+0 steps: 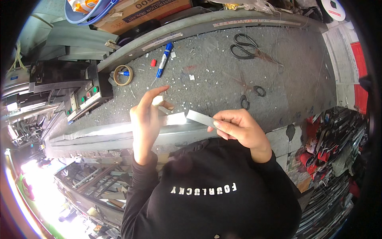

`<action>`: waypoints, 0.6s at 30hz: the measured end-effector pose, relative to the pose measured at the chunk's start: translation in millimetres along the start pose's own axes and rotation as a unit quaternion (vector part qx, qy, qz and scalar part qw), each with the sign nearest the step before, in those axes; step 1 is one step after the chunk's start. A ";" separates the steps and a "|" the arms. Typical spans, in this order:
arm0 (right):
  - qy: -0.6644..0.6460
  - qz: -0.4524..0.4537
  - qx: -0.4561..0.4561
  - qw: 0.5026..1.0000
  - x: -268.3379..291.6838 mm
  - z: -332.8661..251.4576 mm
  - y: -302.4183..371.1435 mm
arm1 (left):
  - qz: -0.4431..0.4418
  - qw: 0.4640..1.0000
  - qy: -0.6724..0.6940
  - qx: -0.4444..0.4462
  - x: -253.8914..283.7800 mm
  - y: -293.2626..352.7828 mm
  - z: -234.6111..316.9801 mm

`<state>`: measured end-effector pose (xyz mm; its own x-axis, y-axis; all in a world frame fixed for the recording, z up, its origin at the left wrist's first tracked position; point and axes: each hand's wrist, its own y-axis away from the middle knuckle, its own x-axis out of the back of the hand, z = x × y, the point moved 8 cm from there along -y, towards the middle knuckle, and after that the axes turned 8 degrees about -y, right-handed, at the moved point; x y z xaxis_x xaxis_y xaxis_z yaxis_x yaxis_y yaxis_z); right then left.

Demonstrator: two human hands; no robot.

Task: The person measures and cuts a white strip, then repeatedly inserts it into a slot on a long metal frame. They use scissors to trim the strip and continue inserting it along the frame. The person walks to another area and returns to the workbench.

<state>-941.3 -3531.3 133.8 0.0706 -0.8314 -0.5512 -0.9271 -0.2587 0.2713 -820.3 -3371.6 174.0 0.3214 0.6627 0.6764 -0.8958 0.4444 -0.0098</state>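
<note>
the fingers of the right hand (238,128) pinch one end of a flat grey metal strip (200,118), thumb under and fingertips pressed together on top, while the fingers of the left hand (146,119) curl around its other, shinier end, with the index finger stretched up and a small pale piece nipped near the thumb. the strip runs between the two hands, slightly tilted, held in the air just above the near edge of the grey tabletop (215,79). beyond the hands the tabletop has open room, speckled with small white bits. farther out lie black scissors (246,46), a second pair of scissors (250,93) just past the right hand, a blue marker (164,59), a small red cap (153,62) and a roll of tape (123,75). a grey machine with green buttons (85,93) crowds the left edge.
</note>
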 end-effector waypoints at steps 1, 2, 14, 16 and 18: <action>0.002 0.005 0.004 1.000 -0.4 -0.5 -0.5 | 0.003 1.000 -0.007 0.002 1.6 1.2 1.0; 0.005 0.011 0.008 1.000 -0.7 -1.1 -0.5 | 0.007 1.000 -0.012 0.001 2.8 1.9 1.8; 0.014 0.024 0.012 1.000 -1.3 -1.8 0.0 | 0.005 1.000 -0.004 0.001 -0.8 1.5 0.4; 0.017 0.029 0.010 0.999 -0.8 -1.6 0.4 | 0.001 1.000 0.003 0.005 -1.2 1.4 0.3; 0.024 0.036 0.005 0.999 -0.1 -0.9 0.5 | -0.005 1.000 -0.002 0.002 -1.4 1.1 0.9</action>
<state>-941.5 -3531.8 134.7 0.0206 -0.8700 -0.4926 -0.9338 -0.1927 0.3015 -822.0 -3372.6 173.7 0.3289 0.6561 0.6792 -0.8936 0.4489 -0.0009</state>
